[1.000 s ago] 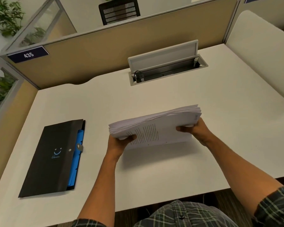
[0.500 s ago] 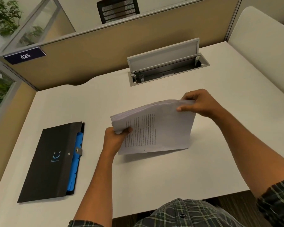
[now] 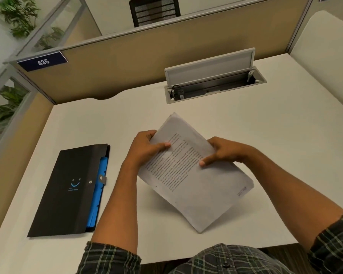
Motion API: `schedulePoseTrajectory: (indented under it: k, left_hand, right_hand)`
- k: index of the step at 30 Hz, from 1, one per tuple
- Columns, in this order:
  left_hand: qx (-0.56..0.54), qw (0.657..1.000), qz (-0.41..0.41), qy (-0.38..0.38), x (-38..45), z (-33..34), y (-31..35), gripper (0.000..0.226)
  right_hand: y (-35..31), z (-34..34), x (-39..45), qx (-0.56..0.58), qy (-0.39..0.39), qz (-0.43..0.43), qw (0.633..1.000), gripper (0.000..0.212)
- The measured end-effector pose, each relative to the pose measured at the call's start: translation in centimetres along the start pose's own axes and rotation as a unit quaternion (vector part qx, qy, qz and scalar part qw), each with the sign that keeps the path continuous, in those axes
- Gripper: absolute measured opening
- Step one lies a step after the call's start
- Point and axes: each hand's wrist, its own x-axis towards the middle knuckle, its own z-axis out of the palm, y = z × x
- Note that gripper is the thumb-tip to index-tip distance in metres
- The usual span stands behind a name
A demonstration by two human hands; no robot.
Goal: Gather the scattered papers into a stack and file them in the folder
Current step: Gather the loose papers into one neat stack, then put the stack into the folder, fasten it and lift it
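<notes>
A: Head view, the only one. What's held?

B: A stack of papers [image 3: 188, 175], printed text on the top sheet, tilted on a diagonal, lower corner toward the near worktop edge. Can't tell if that corner touches the worktop [image 3: 285, 155] or hangs just above it.

A: Left hand?

B: Left hand [image 3: 147, 149] has its grip clamped on the stack's upper left edge, thumb across the top sheet, fingers curled behind.

A: Right hand?

B: Right hand [image 3: 226, 153] grips the upper right edge, thumb [image 3: 206, 161] pressed on the printed face, other fingers wrapped over the edge and out of sight.

A: Folder?

B: Black folder [image 3: 67, 190] lies flat on the worktop left of the left forearm, apart from the papers. Blue dividers [image 3: 98, 194] stick out along its right side, small clasp tab at that edge, blue smile mark on the cover.

A: Anything else?

B: Open cable tray [image 3: 214, 84] with raised lid set into the far worktop. Tan partition [image 3: 147, 62] behind it with a "435" plate [image 3: 43, 61]. Black chair [image 3: 154, 10] beyond. Plants [image 3: 18, 14] at left. Plaid sleeves at the bottom.
</notes>
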Motion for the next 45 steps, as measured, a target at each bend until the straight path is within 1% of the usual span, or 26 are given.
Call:
schedulePoseTrajectory:
  k: [3, 5, 7, 8, 9, 10, 11, 12, 13, 15, 16, 17, 18, 20, 23, 25, 27, 28, 30, 32, 34, 35, 37, 42, 44, 45]
  left_hand:
    - [0.035, 0.999, 0.0, 0.01, 0.6, 0.2, -1.3, 0.031]
    - [0.042, 0.998, -0.012, 0.046, 0.6, 0.5, -2.7, 0.04]
    - [0.023, 0.995, -0.029, 0.096, 0.2, 0.8, -4.6, 0.054]
    - [-0.013, 0.992, -0.044, 0.116, -0.1, 0.8, -5.6, 0.061]
    - [-0.077, 0.986, -0.069, 0.129, -0.4, 0.9, -6.8, 0.067]
    - [-0.164, 0.971, -0.11, 0.134, -0.7, 0.8, -7.7, 0.07]
    - [-0.25, 0.947, -0.158, 0.126, -1.1, 0.8, -8.4, 0.069]
    - [-0.314, 0.924, -0.197, 0.098, -1.6, 0.9, -8.9, 0.066]
    - [-0.348, 0.911, -0.215, 0.06, -2.1, 1.0, -9.3, 0.062]
    - [-0.368, 0.906, -0.21, -0.011, -3.0, 1.5, -10.4, 0.062]
    - [-0.38, 0.904, -0.195, -0.028, -3.4, 2.0, -10.7, 0.059]
    - [-0.386, 0.904, -0.182, -0.027, -3.8, 2.3, -10.9, 0.053]
    - [-0.379, 0.909, -0.174, -0.008, -4.1, 2.6, -10.9, 0.046]
    - [-0.351, 0.921, -0.168, 0.034, -4.6, 2.7, -10.9, 0.038]
    - [-0.318, 0.933, -0.162, 0.045, -5.0, 1.8, -11.5, 0.035]
    - [-0.236, 0.954, -0.168, 0.071, -5.1, 0.5, -12.3, 0.03]
    - [-0.137, 0.966, -0.168, 0.143, -5.3, -1.0, -12.8, 0.024]
    - [-0.086, 0.965, -0.159, 0.19, -5.5, -1.9, -13.0, 0.021]
    - [0.027, 0.95, -0.139, 0.278, -6.0, -3.8, -13.5, 0.016]
    - [0.119, 0.926, -0.14, 0.33, -6.7, -5.7, -14.1, 0.015]
    - [0.173, 0.903, -0.157, 0.361, -7.5, -7.4, -15.1, 0.019]
    - [0.199, 0.894, -0.17, 0.365, -7.9, -8.0, -15.7, 0.023]
    - [0.256, 0.881, -0.208, 0.339, -8.6, -8.6, -17.0, 0.036]
    - [0.363, 0.85, -0.315, 0.216, -9.3, -7.7, -18.7, 0.088]
    - [0.38, 0.841, -0.336, 0.185, -9.3, -7.3, -19.0, 0.098]
    - [0.385, 0.838, -0.34, 0.182, -9.2, -7.2, -19.1, 0.097]
  right_hand:
    - [1.9, 1.4, 0.6, 0.079, 0.027, -0.007, 0.996, 0.04]
    - [3.0, 2.2, 0.7, 0.141, 0.043, -0.012, 0.989, 0.038]
    - [3.7, 2.9, 0.7, 0.181, 0.064, -0.021, 0.981, 0.036]
    - [4.0, 3.3, 0.9, 0.2, 0.077, -0.024, 0.977, 0.036]
    - [4.2, 3.6, 1.0, 0.219, 0.089, -0.026, 0.971, 0.036]
    - [4.3, 4.0, 1.2, 0.239, 0.099, -0.029, 0.966, 0.037]
    - [4.4, 4.4, 1.4, 0.258, 0.109, -0.032, 0.959, 0.038]
    - [4.5, 4.9, 1.7, 0.274, 0.12, -0.035, 0.954, 0.038]
    - [4.5, 5.4, 2.0, 0.286, 0.131, -0.036, 0.948, 0.038]
    - [4.4, 6.9, 2.8, 0.31, 0.143, -0.035, 0.939, 0.038]
    - [4.4, 7.7, 3.2, 0.324, 0.141, -0.033, 0.935, 0.039]
    - [4.3, 8.6, 3.5, 0.336, 0.134, -0.03, 0.932, 0.041]
    - [4.2, 9.5, 3.9, 0.341, 0.128, -0.027, 0.931, 0.044]
    - [4.2, 10.8, 4.5, 0.337, 0.126, -0.021, 0.933, 0.05]
    - [4.6, 11.8, 5.1, 0.329, 0.127, -0.02, 0.935, 0.052]
    - [4.8, 12.2, 5.3, 0.33, 0.131, -0.02, 0.935, 0.051]
    - [4.8, 12.4, 5.3, 0.324, 0.14, -0.025, 0.935, 0.048]
    - [4.7, 12.5, 5.3, 0.319, 0.146, -0.029, 0.936, 0.046]
    - [4.7, 12.7, 5.2, 0.304, 0.152, -0.039, 0.94, 0.042]
    - [4.7, 12.9, 5.2, 0.298, 0.153, -0.043, 0.941, 0.04]
    - [4.7, 12.9, 5.2, 0.295, 0.154, -0.045, 0.942, 0.04]
    - [4.8, 12.9, 5.2, 0.293, 0.154, -0.045, 0.942, 0.041]
    - [4.8, 12.9, 5.1, 0.289, 0.155, -0.045, 0.944, 0.042]
    - [5.0, 13.1, 5.3, 0.278, 0.169, -0.044, 0.945, 0.045]
    - [5.2, 13.1, 5.4, 0.27, 0.174, -0.044, 0.946, 0.047]
    - [5.3, 13.1, 5.5, 0.268, 0.174, -0.044, 0.947, 0.047]
